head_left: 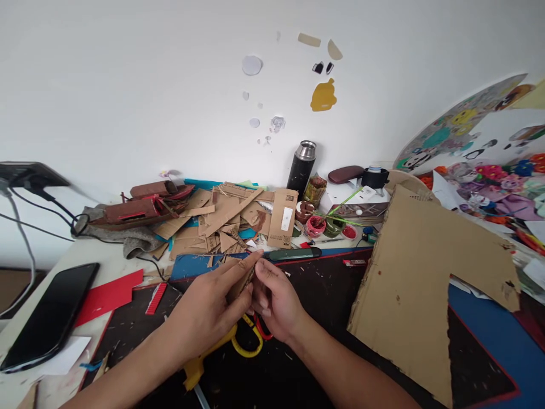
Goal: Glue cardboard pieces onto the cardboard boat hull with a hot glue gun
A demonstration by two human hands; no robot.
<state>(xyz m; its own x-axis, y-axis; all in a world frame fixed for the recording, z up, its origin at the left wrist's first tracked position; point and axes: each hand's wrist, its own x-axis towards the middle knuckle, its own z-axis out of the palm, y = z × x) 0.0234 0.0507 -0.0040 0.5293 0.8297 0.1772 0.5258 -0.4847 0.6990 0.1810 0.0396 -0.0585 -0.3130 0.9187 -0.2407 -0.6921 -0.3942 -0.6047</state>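
Holding a small cardboard piece (241, 286) between thumb and fingers, the left hand (215, 295) meets the right hand (276, 292) above the dark mat (315, 363). The piece sits within the left's nearly closed grip, its right edge beside the right thumb; the right fingers curl inward, partly hidden, so whether they grip it I cannot tell. A large cardboard sheet (404, 289) lies to the right.

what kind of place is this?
Likely a craft workspace, perhaps at home: a desk with a heap of cardboard scraps, small open pots of what looks like paint, and what appears to be a model boat.
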